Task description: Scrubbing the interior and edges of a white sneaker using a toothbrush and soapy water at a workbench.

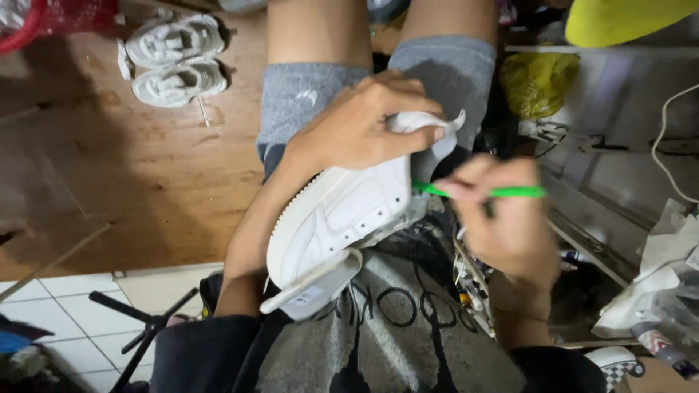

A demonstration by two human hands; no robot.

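Note:
A white sneaker (pixel 342 218) lies across my lap, its toe toward my left elbow and its tongue hanging out at the lower end. My left hand (pixel 364 124) grips the shoe's heel and collar from above, fingers curled over the rim. My right hand (pixel 502 218) pinches a thin bright green stick-like tool (pixel 510 192), whose tip touches the heel end of the shoe. What kind of tool it is cannot be told. My grey shorts (pixel 306 94) and bare knees lie beyond the shoe.
A pair of white sneakers (pixel 175 62) sits on the wooden floor at upper left. A black tripod (pixel 145 327) stands on white tiles at lower left. Yellow bag (pixel 539 80), white cable (pixel 666 138) and cluttered plastic wrapping (pixel 662 284) fill the right side.

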